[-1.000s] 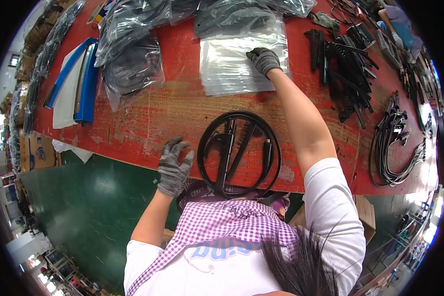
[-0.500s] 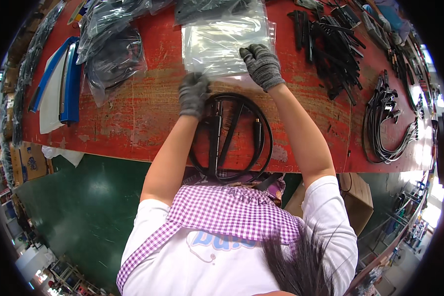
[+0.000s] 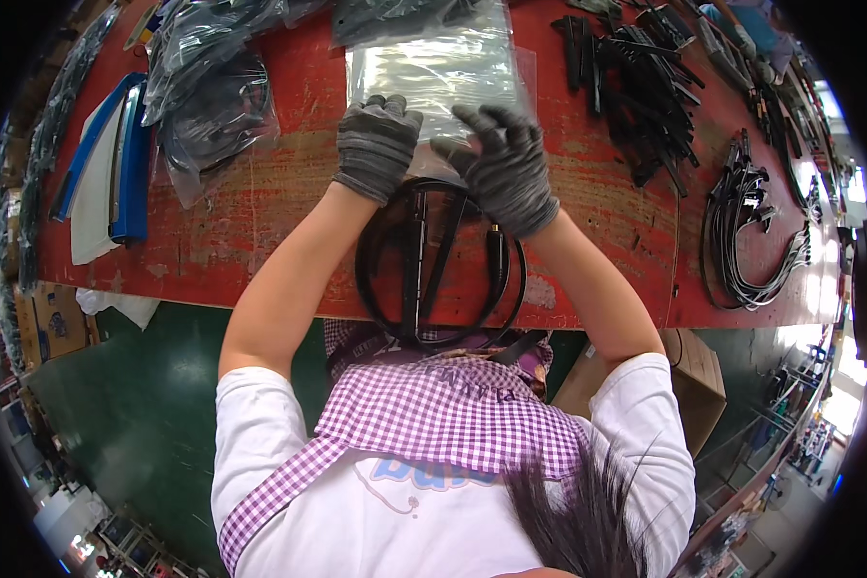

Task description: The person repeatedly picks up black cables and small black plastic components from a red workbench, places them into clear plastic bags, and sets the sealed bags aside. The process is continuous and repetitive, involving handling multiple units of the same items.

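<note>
Both my hands wear grey knitted gloves. My left hand (image 3: 378, 146) is at the near left corner of a stack of clear plastic bags (image 3: 433, 72), its fingers curled down over the film and its thumb hidden. At the near right part of the stack, my right hand (image 3: 503, 173) has its fingers bent and spread apart, holding nothing that I can see. Just below the hands, a coiled black cable (image 3: 364, 275) lies on the table near the front edge. Slim black rod-like parts (image 3: 416, 265) lie inside the loop.
The worn red table (image 3: 289, 231) carries bagged cables (image 3: 212, 120) and a blue-and-white holder (image 3: 130, 183) on the left. Many black plastic parts (image 3: 645, 96) are heaped at the right, with a bundle of cables (image 3: 737, 231) beyond. A cardboard box (image 3: 694, 385) stands below the table.
My right hand has come back toward me from the bags' right side and spread its fingers. My left hand has moved slightly forward onto the near left corner.
</note>
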Available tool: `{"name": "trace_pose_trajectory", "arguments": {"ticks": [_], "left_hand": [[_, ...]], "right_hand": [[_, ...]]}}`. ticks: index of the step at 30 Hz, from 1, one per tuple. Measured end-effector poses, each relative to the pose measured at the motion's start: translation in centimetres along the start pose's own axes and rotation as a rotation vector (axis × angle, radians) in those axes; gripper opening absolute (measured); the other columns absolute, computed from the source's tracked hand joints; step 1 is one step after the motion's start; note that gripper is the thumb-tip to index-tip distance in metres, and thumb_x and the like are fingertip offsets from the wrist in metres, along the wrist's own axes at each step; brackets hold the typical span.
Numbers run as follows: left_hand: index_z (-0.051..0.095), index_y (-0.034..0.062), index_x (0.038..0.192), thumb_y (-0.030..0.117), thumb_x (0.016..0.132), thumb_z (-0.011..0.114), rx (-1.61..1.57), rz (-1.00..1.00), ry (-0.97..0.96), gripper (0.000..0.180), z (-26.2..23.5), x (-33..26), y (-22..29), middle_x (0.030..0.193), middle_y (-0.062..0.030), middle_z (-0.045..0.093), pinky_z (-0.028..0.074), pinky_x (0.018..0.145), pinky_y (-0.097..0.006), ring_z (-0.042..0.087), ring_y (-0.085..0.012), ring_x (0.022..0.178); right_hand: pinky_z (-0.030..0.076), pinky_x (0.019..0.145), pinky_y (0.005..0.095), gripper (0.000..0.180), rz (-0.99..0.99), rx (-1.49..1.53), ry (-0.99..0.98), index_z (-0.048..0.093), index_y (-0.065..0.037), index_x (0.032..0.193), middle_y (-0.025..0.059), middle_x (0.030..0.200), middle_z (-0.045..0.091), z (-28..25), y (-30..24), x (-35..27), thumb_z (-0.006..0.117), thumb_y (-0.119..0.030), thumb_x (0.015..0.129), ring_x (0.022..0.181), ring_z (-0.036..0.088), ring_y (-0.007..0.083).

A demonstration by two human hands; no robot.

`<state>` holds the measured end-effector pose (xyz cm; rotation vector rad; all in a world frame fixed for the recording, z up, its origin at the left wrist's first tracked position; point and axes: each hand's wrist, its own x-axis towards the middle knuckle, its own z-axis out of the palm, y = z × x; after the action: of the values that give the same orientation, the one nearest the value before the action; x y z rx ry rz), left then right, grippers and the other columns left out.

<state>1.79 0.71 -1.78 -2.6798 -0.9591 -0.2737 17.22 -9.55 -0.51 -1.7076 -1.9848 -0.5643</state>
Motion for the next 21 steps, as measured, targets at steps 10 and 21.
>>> {"name": "trace_pose_trajectory", "arguments": {"ticks": [10, 21], "left_hand": [[0.028, 0.0137, 0.137, 0.009, 0.083, 0.043, -0.096, -0.199, -0.377, 0.057, 4.9, -3.0, 0.3, 0.092, -0.0136, 0.060, 0.051, 0.059, -0.043, 0.062, -0.0265, 0.075], [0.054, 0.0073, 0.109, 0.015, 0.078, 0.048, -0.358, 0.016, -0.373, 0.033, 3.6, -18.6, 2.0, 0.075, -0.0091, 0.059, 0.047, 0.053, -0.038, 0.058, -0.0252, 0.062]], "right_hand": [[0.044, 0.063, 0.0424, 0.045, 0.357, -0.058, -0.498, 0.048, -0.011, 0.119, 0.0133, 0.084, 0.059, 4.6, 5.5, -7.8, 0.055, -0.018, 0.075, 0.074, 0.057, 0.0289], [0.043, 0.049, 0.0360, 0.066, 0.100, 0.270, -0.785, 0.036, -0.023, 0.134, 0.0056, 0.060, 0.049, -6.8, -5.0, -21.7, 0.058, -0.021, 0.072, 0.055, 0.054, 0.0210]]}}
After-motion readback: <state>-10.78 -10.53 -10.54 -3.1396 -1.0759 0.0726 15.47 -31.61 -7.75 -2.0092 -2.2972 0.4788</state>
